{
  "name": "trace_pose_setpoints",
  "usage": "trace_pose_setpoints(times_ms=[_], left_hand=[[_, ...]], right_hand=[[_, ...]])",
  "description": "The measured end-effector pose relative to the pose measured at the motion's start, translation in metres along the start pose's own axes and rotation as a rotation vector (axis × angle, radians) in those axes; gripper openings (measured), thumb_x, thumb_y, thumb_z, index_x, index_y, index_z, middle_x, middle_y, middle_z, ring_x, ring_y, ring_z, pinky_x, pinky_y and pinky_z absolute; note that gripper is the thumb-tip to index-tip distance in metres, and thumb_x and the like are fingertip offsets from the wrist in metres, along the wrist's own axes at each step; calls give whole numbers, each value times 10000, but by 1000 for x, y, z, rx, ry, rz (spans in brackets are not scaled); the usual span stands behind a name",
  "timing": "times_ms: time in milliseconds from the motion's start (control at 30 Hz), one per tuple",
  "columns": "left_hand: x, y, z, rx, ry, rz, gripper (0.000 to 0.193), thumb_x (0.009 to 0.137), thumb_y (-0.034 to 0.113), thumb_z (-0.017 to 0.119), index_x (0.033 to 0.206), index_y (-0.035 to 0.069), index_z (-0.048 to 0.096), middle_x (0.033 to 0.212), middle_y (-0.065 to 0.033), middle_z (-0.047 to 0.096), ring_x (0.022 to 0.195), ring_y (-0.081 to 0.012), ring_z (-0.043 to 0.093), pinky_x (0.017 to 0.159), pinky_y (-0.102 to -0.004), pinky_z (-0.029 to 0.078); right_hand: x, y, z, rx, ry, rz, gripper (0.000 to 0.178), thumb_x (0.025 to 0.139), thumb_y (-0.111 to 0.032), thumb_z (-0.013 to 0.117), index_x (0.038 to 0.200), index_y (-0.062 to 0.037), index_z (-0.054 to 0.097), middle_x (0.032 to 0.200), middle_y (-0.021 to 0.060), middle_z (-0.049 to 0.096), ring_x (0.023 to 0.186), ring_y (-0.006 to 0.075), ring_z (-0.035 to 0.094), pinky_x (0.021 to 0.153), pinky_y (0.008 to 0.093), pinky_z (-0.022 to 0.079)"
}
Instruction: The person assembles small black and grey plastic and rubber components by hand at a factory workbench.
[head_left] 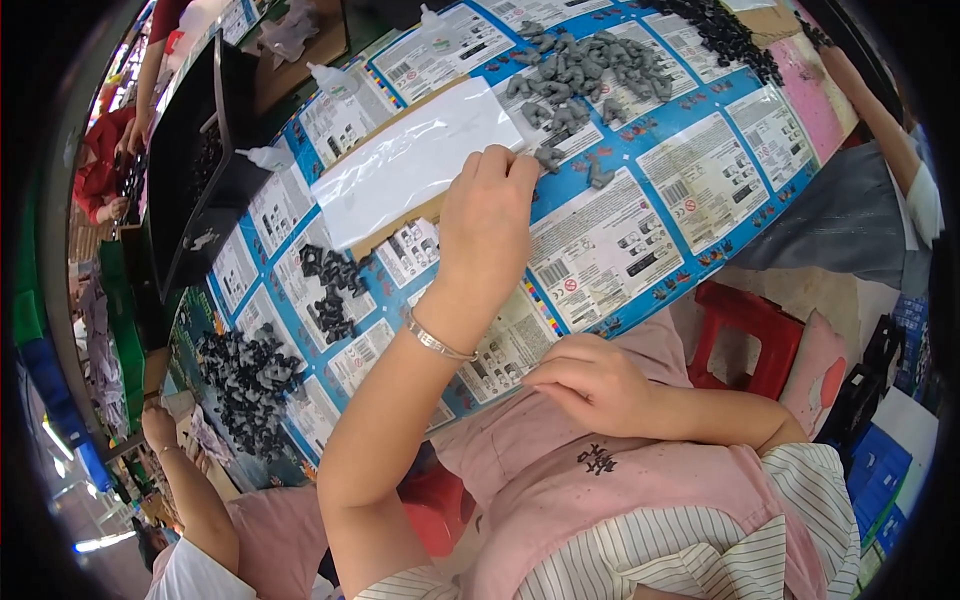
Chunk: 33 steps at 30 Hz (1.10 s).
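My left hand (488,220), wearing a bracelet, reaches over the right end of a white plastic-covered board (415,165). Its fingers are bent and drawn together, with the tips hidden, so whatever they hold does not show. Close beside them lies a small grey moulded piece (548,158), and another grey piece (600,175) is a little to the right. Beyond is a pile of similar grey pieces (600,65). At the table's near edge, above my apron, my right hand (595,388) is closed, thumb against fingers; anything in it is too small or hidden to make out.
Black pieces (332,290) and a mixed black-and-grey pile (250,385) lie on the left of the printed sheet-covered table (610,255). White squeeze bottles (332,80) stand by a black bin (190,165). Co-workers' arms (190,490) are at the sides; a red stool (745,340) is at right.
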<state>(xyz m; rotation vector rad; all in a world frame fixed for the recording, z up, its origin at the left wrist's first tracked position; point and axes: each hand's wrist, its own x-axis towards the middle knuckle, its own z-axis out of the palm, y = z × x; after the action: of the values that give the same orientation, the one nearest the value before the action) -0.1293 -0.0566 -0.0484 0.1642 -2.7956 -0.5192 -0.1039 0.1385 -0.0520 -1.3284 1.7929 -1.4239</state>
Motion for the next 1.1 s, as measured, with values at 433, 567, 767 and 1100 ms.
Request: trace_pose_setpoints(times_ms=[433, 567, 767, 1100], left_hand=[[-145, -7, -92, 6, -28, -619, 153, 889, 41, 592, 1036, 22, 554, 809, -158, 635, 705, -298, 641, 624, -363, 497], [-166, -3, -77, 97, -132, -563, 162, 870, 90, 650, 991, 42, 554, 769, -147, 621, 683, -309, 626, 583, -379, 488], [-164, -4, -76, 69, -72, -392, 188, 843, 51, 661, 1020, 33, 603, 846, -134, 611, 739, -313, 616, 607, -377, 496], [-69, -63, -81, -288, 117, -622, 185, 824, 57, 705, 993, 3, 653, 848, -97, 672, 709, -145, 645, 646, -264, 507]], right_hand=[[73, 18, -13, -133, 116, 45, 94, 805, 5, 624, 897, -13, 630, 812, 120, 585, 761, 307, 585, 674, 373, 464], [95, 25, 7, -266, 125, -33, 121, 790, -2, 635, 907, -28, 622, 832, 109, 567, 803, 299, 578, 692, 390, 458], [102, 31, 19, -496, 73, -109, 147, 764, -36, 660, 904, -42, 614, 867, 93, 549, 864, 292, 560, 736, 399, 452], [72, 12, -5, -51, 129, 56, 148, 824, -42, 657, 970, -24, 635, 870, 112, 622, 791, 273, 610, 691, 350, 477]])
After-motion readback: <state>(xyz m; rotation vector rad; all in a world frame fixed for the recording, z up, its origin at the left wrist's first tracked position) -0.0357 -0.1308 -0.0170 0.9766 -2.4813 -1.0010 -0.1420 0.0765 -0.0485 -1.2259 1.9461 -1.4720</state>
